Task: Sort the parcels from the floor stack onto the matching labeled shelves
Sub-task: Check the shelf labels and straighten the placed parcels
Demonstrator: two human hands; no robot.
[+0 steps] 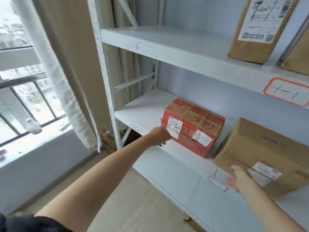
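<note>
Reaching out with the left hand (160, 135) to the near left corner of the red printed carton (192, 126), fingers curled against its labelled end, pressing or steadying rather than clasping. Resting on the middle shelf (143, 106) of the pale metal rack (107, 91), the carton, with its long axis running along the shelf from left to right and slightly skewed, its front edge close to the lip. Sitting just beside it on the right, a plain brown parcel (260, 151), overhanging the shelf front and tilted toward the camera. Touching that parcel's lower left corner with the right hand (237, 176), fingers spread and loose, gripping nothing; blurred there, so possibly only brushing the cardboard.

Showing on the shelf edges, red-bordered label tags: one (136, 128) below the left end of the middle shelf, another (218, 183) beneath the brown parcel, a larger one (286, 93) on the shelf above. Handwriting too smeared to read, so no telling whether the carton matches its tag.

Standing on the upper shelf, a tall brown parcel (260, 29) with a white shipping label.

Lying straight ahead of the left hand, the red carton, much the nearer to that hand; pushing along its short axis, toward the wall, looking like the likely way to seat it.
</note>
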